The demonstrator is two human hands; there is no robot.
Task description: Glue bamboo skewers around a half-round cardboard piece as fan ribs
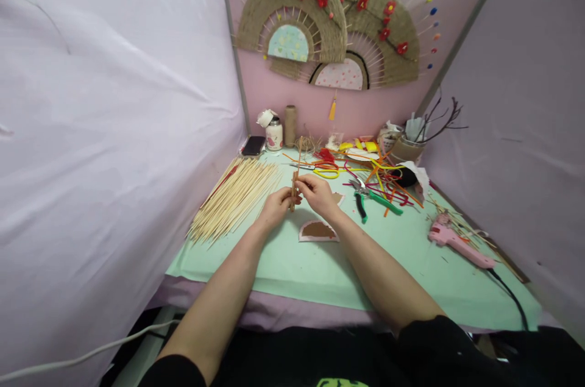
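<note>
Over the middle of the table, both hands hold a narrow brown piece that looks like cardboard seen edge-on (294, 191). My left hand (276, 206) grips it from the left, low down, with the fingers curled round it. My right hand (317, 193) pinches its upper part from the right. A thin brown strip (300, 154) rises above the fingers; whether it joins the held piece I cannot tell. Just below the hands lies a half-round piece (319, 230) with a brown face and a pale edge. Another small brown piece (337, 198) is partly hidden behind my right hand.
Thin wooden sticks (235, 198) are spread at the left. Yellow-handled scissors (325, 171), green-handled pliers (382, 202) and tangled coloured stems (384, 177) lie behind and right. A pink glue gun (461, 247) with a black cord rests far right. A phone (253, 145) lies at the back left.
</note>
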